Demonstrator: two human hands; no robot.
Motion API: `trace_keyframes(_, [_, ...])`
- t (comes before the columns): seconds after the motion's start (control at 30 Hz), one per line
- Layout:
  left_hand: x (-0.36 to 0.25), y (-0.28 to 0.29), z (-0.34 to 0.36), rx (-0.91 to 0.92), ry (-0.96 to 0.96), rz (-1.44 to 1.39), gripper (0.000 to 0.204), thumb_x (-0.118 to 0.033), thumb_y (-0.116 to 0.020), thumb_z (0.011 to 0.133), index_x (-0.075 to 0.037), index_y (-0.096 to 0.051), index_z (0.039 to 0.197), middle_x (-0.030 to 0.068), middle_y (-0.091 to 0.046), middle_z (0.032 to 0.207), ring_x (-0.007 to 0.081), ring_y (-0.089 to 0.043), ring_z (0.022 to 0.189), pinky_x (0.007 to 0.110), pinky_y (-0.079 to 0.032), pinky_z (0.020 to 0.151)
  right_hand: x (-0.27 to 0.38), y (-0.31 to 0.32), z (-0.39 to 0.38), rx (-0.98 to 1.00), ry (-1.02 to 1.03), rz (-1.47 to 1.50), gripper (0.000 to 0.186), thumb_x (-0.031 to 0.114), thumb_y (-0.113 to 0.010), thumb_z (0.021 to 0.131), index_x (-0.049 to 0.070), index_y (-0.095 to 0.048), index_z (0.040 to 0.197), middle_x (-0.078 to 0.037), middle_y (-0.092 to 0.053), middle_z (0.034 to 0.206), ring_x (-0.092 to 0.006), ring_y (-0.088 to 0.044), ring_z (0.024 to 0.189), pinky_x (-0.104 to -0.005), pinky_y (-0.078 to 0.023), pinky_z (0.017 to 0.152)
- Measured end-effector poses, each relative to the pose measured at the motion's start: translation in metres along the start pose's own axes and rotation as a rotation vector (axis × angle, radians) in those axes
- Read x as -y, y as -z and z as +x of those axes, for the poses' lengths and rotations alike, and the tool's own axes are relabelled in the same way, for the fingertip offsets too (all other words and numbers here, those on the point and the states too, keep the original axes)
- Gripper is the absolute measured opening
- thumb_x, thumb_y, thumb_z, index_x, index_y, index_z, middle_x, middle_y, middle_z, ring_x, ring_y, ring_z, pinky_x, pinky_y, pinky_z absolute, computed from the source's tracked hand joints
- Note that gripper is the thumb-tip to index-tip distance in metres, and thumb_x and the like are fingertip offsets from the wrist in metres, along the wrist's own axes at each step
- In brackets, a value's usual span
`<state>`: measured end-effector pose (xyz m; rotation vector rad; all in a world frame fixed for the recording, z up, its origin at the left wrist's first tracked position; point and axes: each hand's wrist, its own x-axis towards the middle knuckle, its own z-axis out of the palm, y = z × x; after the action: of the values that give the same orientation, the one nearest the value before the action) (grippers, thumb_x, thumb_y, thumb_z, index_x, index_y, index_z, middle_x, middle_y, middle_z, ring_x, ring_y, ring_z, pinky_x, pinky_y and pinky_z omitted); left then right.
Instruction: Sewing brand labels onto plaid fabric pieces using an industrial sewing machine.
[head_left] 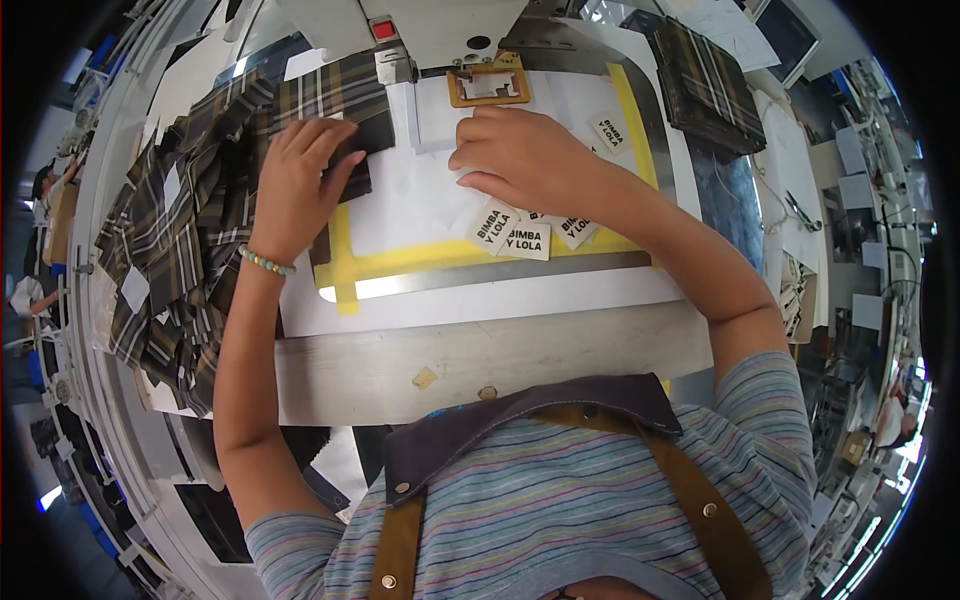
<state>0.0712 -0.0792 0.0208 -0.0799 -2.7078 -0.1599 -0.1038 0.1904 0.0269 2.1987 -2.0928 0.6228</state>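
My left hand [303, 180] rests on a dark plaid fabric piece [330, 97], its thumb held apart from the curled fingers. A bead bracelet circles that wrist. Over the white work plate [400, 215], my right hand [525, 152] is loosely bent, with a gap between thumb and fingers and nothing visible in it. Just beyond its knuckles sits an orange clamp frame [488, 101] under the sewing machine head [440, 30]. Several cream labels with dark lettering [527, 241] lie below my right hand and wrist. Another label [610, 132] lies beyond my right forearm.
A rumpled heap of plaid fabric [165, 260] covers the left side. At the far right stands a folded plaid stack [708, 85]. Yellow tape [440, 257] borders the plate. A metal table edge [520, 355] runs before my body. Small snips [803, 212] lie at the right.
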Motion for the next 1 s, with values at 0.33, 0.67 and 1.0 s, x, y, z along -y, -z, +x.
trace_keyframes(0.33, [-0.079, -0.010, 0.009, 0.118, 0.200, -0.407, 0.037, -0.019, -0.092, 0.079, -0.003, -0.070, 0.104, 0.0088, -0.068, 0.098, 0.0300, -0.062, 0.096, 0.041, -0.053, 0.086, 0.020, 0.016, -0.011, 0.082, -0.173, 0.232, 0.012, 0.016, -0.067, 0.100, 0.005, -0.063, 0.096, -0.008, -0.063, 0.101, -0.0294, -0.061, 0.100, -0.0426, -0.053, 0.087])
trace_keyframes(0.67, [-0.077, -0.013, 0.001, 0.060, 0.201, -0.476, 0.025, -0.010, -0.088, 0.084, -0.001, -0.071, 0.099, 0.0079, -0.068, 0.092, 0.0243, -0.062, 0.086, 0.036, -0.052, 0.076, 0.056, 0.056, -0.045, 0.306, -0.026, 0.373, 0.035, 0.035, -0.067, 0.105, 0.004, -0.076, 0.119, -0.010, -0.073, 0.109, -0.0327, -0.072, 0.100, -0.0458, -0.057, 0.084])
trace_keyframes(1.0, [-0.098, 0.008, 0.012, -0.023, 0.280, -0.590, 0.021, -0.005, -0.086, 0.086, -0.001, -0.076, 0.104, 0.0101, -0.072, 0.093, 0.0226, -0.065, 0.081, 0.033, -0.052, 0.074, 0.033, 0.036, -0.008, -0.138, -0.443, 0.603, 0.037, 0.030, -0.076, 0.100, 0.003, -0.076, 0.125, -0.012, -0.078, 0.109, -0.0215, -0.073, 0.092, -0.0347, -0.058, 0.076])
